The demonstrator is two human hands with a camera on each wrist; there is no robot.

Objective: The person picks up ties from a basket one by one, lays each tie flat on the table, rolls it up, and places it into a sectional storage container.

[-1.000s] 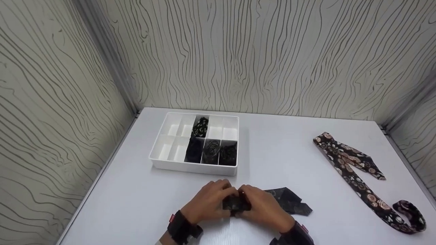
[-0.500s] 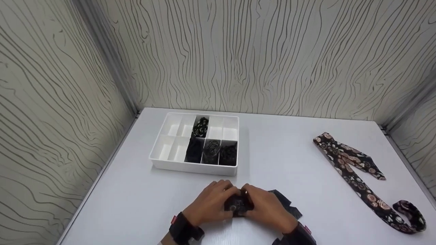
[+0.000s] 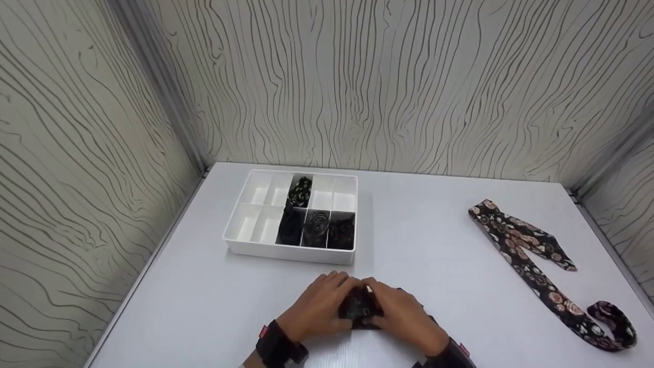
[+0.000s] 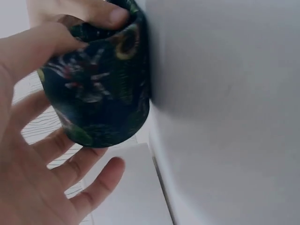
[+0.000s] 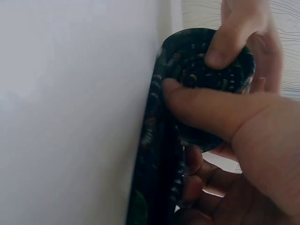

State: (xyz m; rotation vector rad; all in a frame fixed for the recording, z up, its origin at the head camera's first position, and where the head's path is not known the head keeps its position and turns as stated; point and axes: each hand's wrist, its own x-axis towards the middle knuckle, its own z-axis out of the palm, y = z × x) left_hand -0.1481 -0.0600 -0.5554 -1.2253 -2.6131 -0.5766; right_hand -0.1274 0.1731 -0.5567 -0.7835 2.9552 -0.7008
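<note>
A dark necktie with a colourful print [image 3: 360, 305] stands on edge on the white table, wound into a thick roll between both hands. My left hand [image 3: 318, 306] holds the roll's left side, its thumb and index finger at the rim while the other fingers spread along the outside in the left wrist view. From the right, my right hand [image 3: 407, 318] grips the roll, its thumb across the spiral face in the right wrist view. A flat unrolled tail of the tie [image 5: 147, 159] runs along the table under the right hand, mostly hidden in the head view.
Behind the hands stands a white divided tray [image 3: 288, 251]. Several of its compartments hold rolled dark ties, one with a pale pattern [image 3: 300, 191] in the back row. On the right lies a floral tie [image 3: 536, 278], its lower end curled. Patterned walls [image 3: 327, 92] enclose the table.
The tie's loose tail has shortened and slid leftward under the right hand as the roll has grown. Both hands have shifted slightly right. Tray and floral tie stay put.
</note>
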